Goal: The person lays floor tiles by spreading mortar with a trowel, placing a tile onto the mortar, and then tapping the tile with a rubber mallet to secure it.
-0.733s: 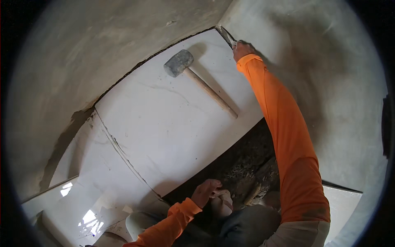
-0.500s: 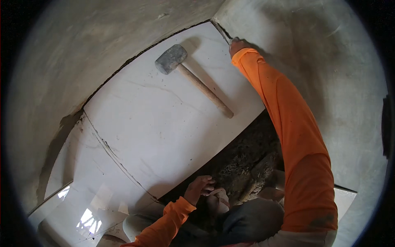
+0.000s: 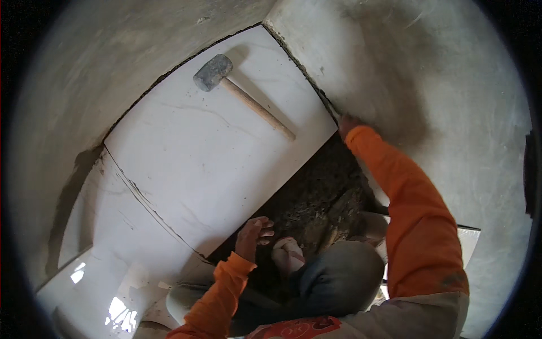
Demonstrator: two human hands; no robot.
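Observation:
A large white floor tile (image 3: 180, 152) lies against two plastered walls. My right hand (image 3: 349, 124) is at the tile's near right corner, closed around a thin metal tool (image 3: 335, 112). The tool reaches into the narrow gap between tile and right wall; its working end is mostly hidden. On the tile rests a mallet (image 3: 213, 72) with a dark grey rubber head and a wooden handle. My left hand (image 3: 253, 234) hovers by the tile's near edge, fingers apart and slightly bent, holding nothing.
Dark, rough mortar bed (image 3: 313, 192) lies exposed between the tile and my legs. My foot (image 3: 288, 255) stands in it. To the left is an adjoining tile (image 3: 135, 231), with a smeared joint between. The right wall (image 3: 463, 130) rises close beside my arm.
My right hand has drawn the metal tool along the wall gap, from near the far corner towards me. The view has shifted slightly. The left hand stays open near the tile edge.

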